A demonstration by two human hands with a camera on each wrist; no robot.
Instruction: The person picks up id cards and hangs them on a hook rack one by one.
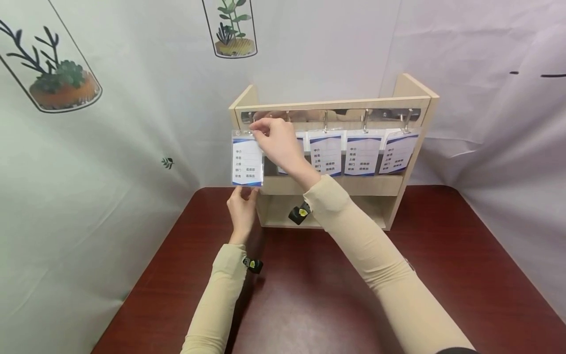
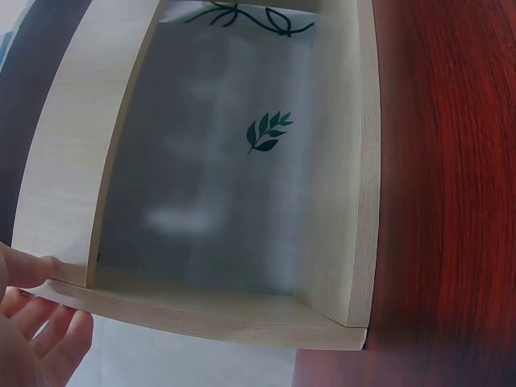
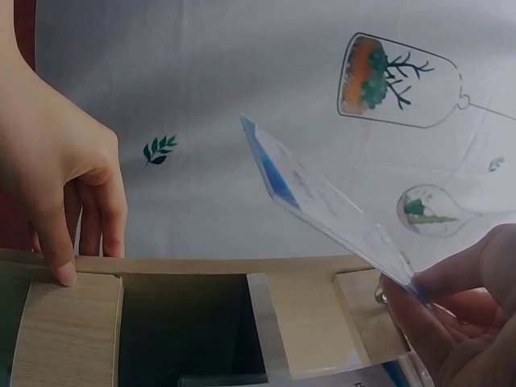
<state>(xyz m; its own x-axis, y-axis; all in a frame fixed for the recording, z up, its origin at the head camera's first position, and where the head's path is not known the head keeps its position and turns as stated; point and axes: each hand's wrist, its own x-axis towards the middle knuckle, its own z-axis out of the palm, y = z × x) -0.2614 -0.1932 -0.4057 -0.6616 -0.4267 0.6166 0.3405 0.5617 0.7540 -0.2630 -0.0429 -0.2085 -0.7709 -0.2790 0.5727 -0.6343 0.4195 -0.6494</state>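
My right hand [image 1: 284,145] pinches the top edge of a clear-sleeved name badge [image 1: 246,161] with blue corners, in front of the leftmost hook of a pale wooden rack [image 1: 353,186]. In the right wrist view the badge [image 3: 318,197] tilts outward from the fingers. Low on the rack's left side, my left hand [image 1: 242,212] grips the panel. Its thumb [image 2: 28,268] lies on the front crossbar and the other fingers curl outside the side panel. Further right, several similar badges [image 1: 325,152] hang from metal hooks [image 1: 365,120]; one is partly hidden behind my right hand.
The rack stands on a dark red wooden table [image 1: 309,280]. Below its crossbar is an open lower compartment [image 1: 349,209]. A pale cloth [image 1: 146,98] with printed plants hangs behind and at the sides. Black straps with cameras [image 1: 299,213] sit at both wrists.
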